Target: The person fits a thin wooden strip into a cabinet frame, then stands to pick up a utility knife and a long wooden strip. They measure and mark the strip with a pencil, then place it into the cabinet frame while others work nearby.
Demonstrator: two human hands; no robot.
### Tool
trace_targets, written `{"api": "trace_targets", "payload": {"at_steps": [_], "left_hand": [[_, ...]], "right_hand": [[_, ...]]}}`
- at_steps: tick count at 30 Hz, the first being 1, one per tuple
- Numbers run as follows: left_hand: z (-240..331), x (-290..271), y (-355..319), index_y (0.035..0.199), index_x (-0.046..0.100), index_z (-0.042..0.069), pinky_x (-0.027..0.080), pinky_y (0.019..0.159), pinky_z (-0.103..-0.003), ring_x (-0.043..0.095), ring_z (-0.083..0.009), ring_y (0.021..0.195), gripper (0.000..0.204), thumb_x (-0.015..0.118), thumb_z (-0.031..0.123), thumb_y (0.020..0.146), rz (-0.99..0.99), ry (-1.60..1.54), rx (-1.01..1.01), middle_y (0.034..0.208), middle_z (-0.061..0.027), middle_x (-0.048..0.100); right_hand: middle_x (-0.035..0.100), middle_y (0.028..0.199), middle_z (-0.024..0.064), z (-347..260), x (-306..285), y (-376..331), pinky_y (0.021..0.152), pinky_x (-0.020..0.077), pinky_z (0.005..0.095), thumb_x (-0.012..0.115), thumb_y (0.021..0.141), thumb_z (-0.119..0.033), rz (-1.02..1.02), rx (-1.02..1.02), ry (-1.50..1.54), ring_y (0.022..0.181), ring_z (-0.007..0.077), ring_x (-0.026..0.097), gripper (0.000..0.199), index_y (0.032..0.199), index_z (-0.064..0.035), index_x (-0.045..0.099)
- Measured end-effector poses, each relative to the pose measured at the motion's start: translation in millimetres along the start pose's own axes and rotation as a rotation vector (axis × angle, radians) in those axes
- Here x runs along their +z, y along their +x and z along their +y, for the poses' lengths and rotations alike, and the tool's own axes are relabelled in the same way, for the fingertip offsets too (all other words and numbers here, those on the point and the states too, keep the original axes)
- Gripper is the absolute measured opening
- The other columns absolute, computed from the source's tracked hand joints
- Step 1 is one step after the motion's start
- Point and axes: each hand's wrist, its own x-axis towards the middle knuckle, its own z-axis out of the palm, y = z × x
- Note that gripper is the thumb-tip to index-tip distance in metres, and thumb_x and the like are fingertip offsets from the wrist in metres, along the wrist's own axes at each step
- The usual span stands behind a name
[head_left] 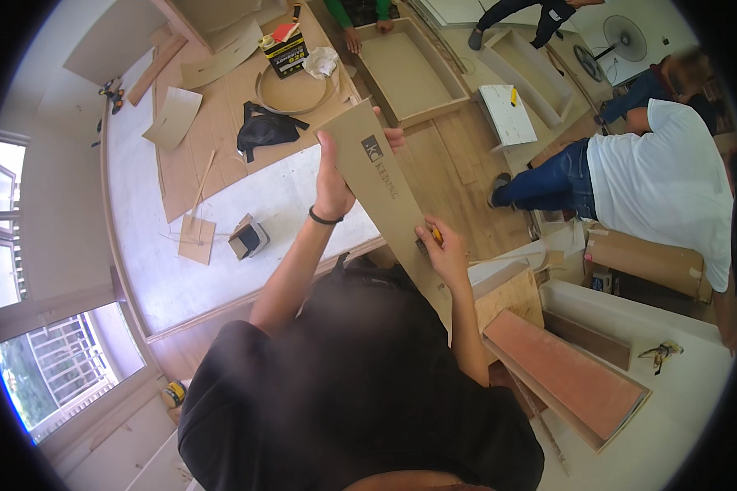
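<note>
A long, narrow tan board [391,214] with dark printing slants in front of my body. My left hand [334,184] grips its far part, the thumb along the left edge and fingertips showing past the right edge. Lower down, my right hand [448,252] is closed around a small yellow-and-dark tool [437,236] at the board's right edge. The fingers hide most of that tool, so its kind is unclear. The board's near end runs down beside my right forearm and is partly hidden.
On the white-topped table [143,270] lie cardboard, a black bag [268,135], a can [285,56] and a small box [248,237]. A reddish board [565,372] lies at the right. Co-workers, one in a white shirt [659,192], stand near wooden frames [409,69] and a fan [624,38].
</note>
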Motion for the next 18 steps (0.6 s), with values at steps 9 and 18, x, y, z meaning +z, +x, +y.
{"api": "trace_targets", "payload": {"at_steps": [9,18], "left_hand": [[18,10,-2,0.144,0.035,-0.001,0.045,0.099,-0.054,0.059,-0.0332,0.104,0.108,0.021,0.087,0.083,-0.08,-0.401,-0.103,0.111,-0.0217,0.06],[13,28,-10,0.139,0.039,-0.004,0.045,0.096,-0.053,0.06,-0.0347,0.101,0.109,0.021,0.088,0.082,-0.12,-0.385,-0.109,0.11,-0.0222,0.06]], "right_hand": [[0.058,0.077,0.0044,-5,-10,-10,0.063,0.0414,0.0275,0.07,0.091,-0.028,-0.022,-0.076,0.093,0.068,0.0132,0.051,0.034,0.109,0.0007,0.062],[0.058,0.09,0.0083,-8,-20,-5,0.075,0.0445,0.0285,0.05,0.1,-0.009,0.26,-0.127,0.264,0.084,0.0167,0.056,0.021,0.118,-0.0033,0.042]]}}
